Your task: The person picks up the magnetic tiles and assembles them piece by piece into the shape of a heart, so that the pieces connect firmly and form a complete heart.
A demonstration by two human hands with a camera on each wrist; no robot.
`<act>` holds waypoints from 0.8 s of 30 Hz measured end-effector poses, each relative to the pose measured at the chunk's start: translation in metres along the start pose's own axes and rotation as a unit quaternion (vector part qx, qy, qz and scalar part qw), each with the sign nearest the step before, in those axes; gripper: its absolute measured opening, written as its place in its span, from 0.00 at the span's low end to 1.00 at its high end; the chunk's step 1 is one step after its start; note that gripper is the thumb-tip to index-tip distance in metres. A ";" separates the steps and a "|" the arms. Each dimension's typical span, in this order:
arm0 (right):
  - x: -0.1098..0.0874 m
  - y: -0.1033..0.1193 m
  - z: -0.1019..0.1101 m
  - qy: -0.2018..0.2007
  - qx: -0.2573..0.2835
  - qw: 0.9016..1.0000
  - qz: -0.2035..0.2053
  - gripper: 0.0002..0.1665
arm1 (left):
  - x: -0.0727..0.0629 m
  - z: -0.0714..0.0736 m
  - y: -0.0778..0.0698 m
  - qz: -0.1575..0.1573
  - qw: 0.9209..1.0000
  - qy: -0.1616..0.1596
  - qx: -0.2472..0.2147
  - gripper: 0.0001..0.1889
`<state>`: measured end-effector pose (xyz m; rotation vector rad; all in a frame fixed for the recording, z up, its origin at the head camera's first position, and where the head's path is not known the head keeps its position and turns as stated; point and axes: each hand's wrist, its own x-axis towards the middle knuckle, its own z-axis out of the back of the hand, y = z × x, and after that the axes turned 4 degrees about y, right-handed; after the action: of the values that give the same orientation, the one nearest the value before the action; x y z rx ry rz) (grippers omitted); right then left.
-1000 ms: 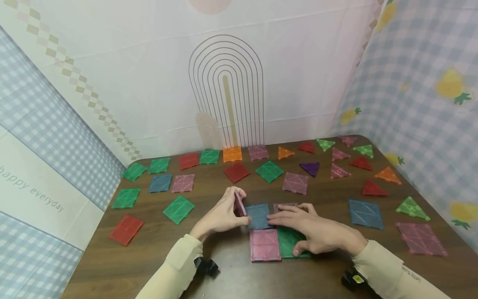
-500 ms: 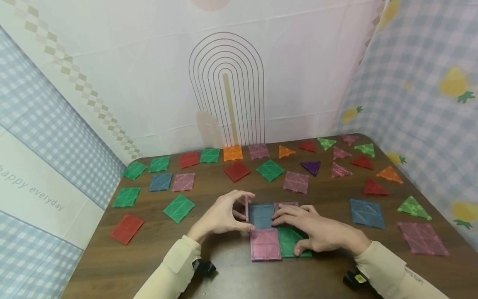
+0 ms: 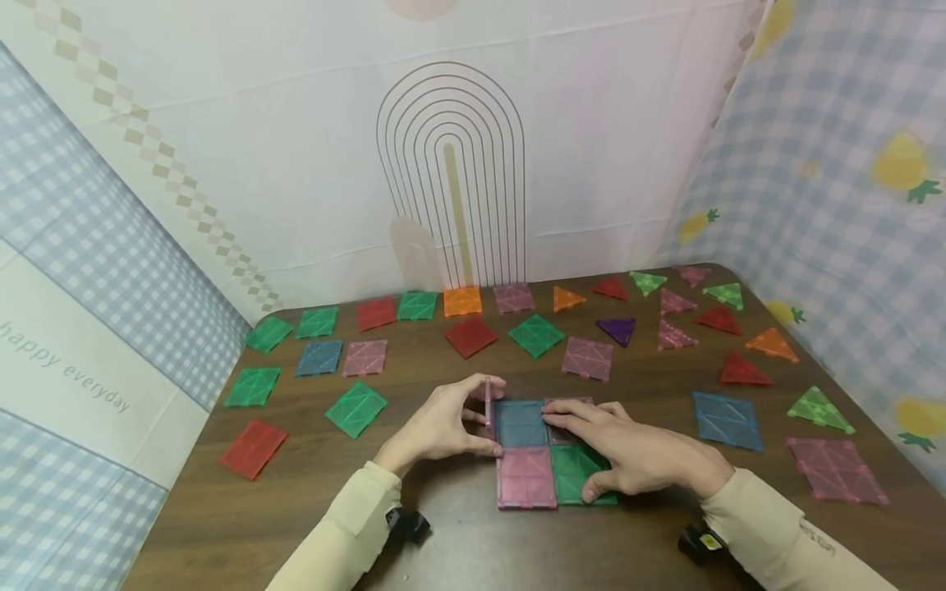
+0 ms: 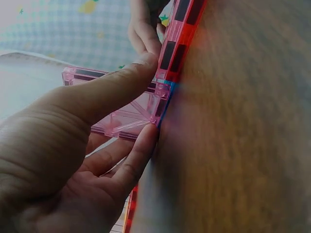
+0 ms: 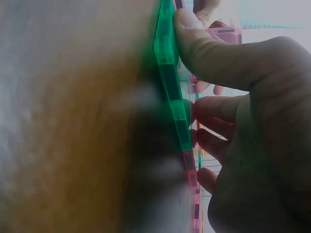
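In the head view, my left hand (image 3: 443, 423) pinches a pink square magnetic tile (image 3: 489, 404) between thumb and fingers. That tile stands upright along the left edge of a flat blue square tile (image 3: 521, 423). My right hand (image 3: 631, 451) rests on the flat block of tiles, fingers stretched over the blue tile's right side and a partly covered pink tile (image 3: 571, 401) behind. Its thumb lies on a green square tile (image 3: 571, 469) at the front right. A pink square tile (image 3: 526, 480) forms the front left of the block. The right wrist view shows the thumb touching the green tile's edge (image 5: 169, 82).
Loose square tiles, such as a green one (image 3: 356, 409) and a red one (image 3: 254, 449), lie left and behind on the wooden table (image 3: 473, 550). Several triangles, including a purple one (image 3: 617, 331), lie back right. A blue square (image 3: 727, 419) is right of my right hand.
The pink tile in my left hand has gone from leaning to upright against the blue tile. The blue tile has shifted slightly right, squaring up with its neighbours. My right hand has barely moved.
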<state>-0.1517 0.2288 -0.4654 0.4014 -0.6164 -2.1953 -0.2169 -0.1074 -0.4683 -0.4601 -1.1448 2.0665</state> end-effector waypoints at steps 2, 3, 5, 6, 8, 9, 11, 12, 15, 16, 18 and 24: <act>0.000 0.001 0.001 0.005 -0.002 1.000 -0.004 0.66 | 0.001 0.000 0.000 0.001 1.000 0.005 0.001 0.49; 0.000 0.002 0.002 0.007 -0.002 1.000 -0.005 0.66 | 0.001 0.000 0.000 0.001 1.000 0.007 0.003 0.50; 0.001 0.002 0.002 0.010 -0.003 1.000 -0.005 0.67 | 0.000 0.000 0.000 0.004 1.000 0.012 0.011 0.53; 0.001 0.003 0.002 0.011 -0.003 1.000 -0.005 0.67 | -0.001 0.000 0.000 0.006 1.000 0.012 0.020 0.55; 0.002 0.003 0.002 0.011 -0.003 1.000 -0.003 0.67 | -0.004 0.002 -0.003 0.012 0.999 0.001 0.050 0.61; 0.002 0.003 0.001 0.011 -0.002 1.000 -0.002 0.67 | -0.006 0.003 -0.006 0.011 0.997 -0.011 0.074 0.65; 0.003 0.001 0.001 0.010 0.000 1.000 0.001 0.68 | -0.011 0.004 -0.016 0.001 0.991 -0.050 0.125 0.70; 0.003 0.000 0.000 0.008 0.002 1.000 0.003 0.68 | -0.013 0.005 -0.023 -0.012 0.986 -0.072 0.150 0.70; 0.003 -0.004 0.000 0.000 0.014 1.000 0.006 0.68 | -0.018 0.001 -0.052 -0.079 0.968 -0.117 0.208 0.57; 0.002 -0.006 -0.001 -0.003 0.020 1.000 0.007 0.68 | -0.020 -0.004 -0.062 -0.098 0.963 -0.116 0.220 0.51; 0.000 -0.010 -0.001 -0.010 0.031 0.999 0.010 0.68 | -0.023 -0.018 -0.080 -0.116 0.957 -0.088 0.250 0.40; -0.004 -0.013 -0.007 -0.027 0.050 0.998 0.024 0.69 | -0.025 -0.070 -0.086 -0.053 0.922 -0.006 0.382 0.42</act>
<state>-0.1541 0.2366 -0.4777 0.3771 -0.7608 -2.1416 -0.1219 -0.0547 -0.4344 0.0028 -0.2849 2.2143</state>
